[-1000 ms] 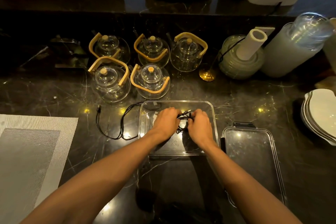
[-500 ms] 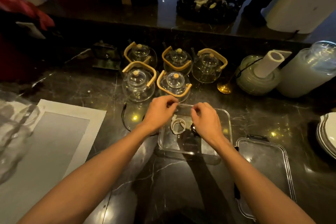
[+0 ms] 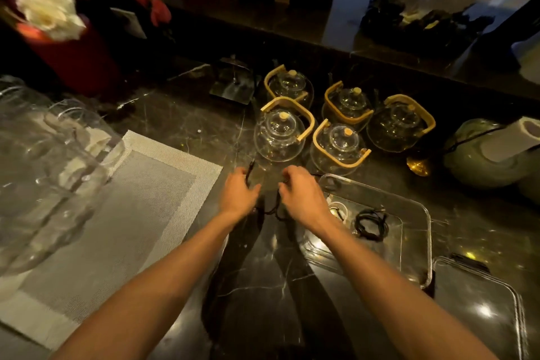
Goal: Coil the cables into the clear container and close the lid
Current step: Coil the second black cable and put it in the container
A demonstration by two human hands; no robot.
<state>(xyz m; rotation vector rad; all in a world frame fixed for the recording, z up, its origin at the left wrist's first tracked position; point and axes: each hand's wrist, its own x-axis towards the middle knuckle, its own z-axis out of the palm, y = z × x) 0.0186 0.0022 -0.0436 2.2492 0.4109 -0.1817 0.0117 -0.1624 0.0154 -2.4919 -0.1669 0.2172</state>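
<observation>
The clear container (image 3: 415, 245) sits on the dark marble counter to the right of my hands. A coiled black cable (image 3: 371, 223) and a coiled white cable (image 3: 336, 210) lie inside it. Its clear lid (image 3: 479, 307) lies flat at the lower right. A second black cable (image 3: 267, 210) lies loose on the counter left of the container. My left hand (image 3: 238, 193) grips it near its plug end, which sticks up by the fingers. My right hand (image 3: 302, 193) pinches the same cable a little further along; the slack droops between both hands.
Several glass teapots (image 3: 280, 134) with bamboo handles stand just behind my hands. A grey woven placemat (image 3: 125, 219) lies at left, with glass jars (image 3: 43, 161) on its far edge. A green pot (image 3: 479, 155) and a red vase of flowers (image 3: 67, 47) stand further back.
Both hands have left the container and moved left to the loose black cable on the counter. The view has swung left, so the container and lid sit further right.
</observation>
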